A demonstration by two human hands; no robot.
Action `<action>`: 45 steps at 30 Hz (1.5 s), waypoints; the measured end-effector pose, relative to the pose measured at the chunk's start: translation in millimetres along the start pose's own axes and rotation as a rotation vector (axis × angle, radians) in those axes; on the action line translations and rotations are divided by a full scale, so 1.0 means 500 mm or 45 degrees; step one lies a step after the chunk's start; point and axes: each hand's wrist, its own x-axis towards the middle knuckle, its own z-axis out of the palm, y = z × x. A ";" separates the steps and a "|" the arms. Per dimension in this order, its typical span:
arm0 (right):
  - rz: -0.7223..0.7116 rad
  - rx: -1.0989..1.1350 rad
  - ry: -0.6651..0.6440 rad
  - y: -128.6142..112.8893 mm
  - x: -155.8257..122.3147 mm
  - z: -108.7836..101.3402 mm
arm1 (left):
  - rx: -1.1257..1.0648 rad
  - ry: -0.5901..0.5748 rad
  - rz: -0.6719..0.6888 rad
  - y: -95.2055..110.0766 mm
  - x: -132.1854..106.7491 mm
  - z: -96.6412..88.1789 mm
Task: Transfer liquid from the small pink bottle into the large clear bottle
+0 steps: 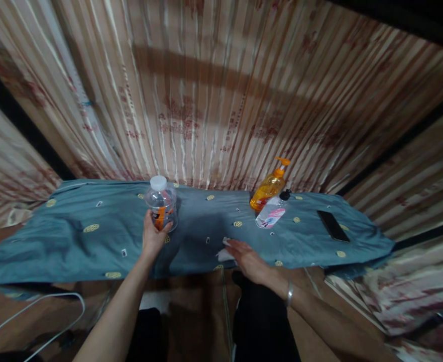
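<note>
My left hand (155,235) grips the lower front of a clear plastic bottle (161,198) with a white cap and an orange label, upright on the cloth-covered table (191,251). At the table's front edge, my right hand (249,261) has its fingers closed on a crumpled white tissue (225,255). Beyond that hand stand an orange pump bottle (264,193) and, just in front of it, a clear pump bottle (271,212) with a black top and a pink label. Some of my right fingertips are hidden by the hand.
A dark phone (333,226) lies flat toward the table's right end. Behind the table hangs a pleated, flower-patterned curtain (206,100). A white cable (79,296) loops below the table at the left. My dark-clothed legs (261,317) are below the front edge.
</note>
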 end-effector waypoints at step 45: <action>0.020 0.061 0.143 -0.134 0.230 0.060 | -0.237 -0.399 -0.113 -0.006 -0.222 -0.102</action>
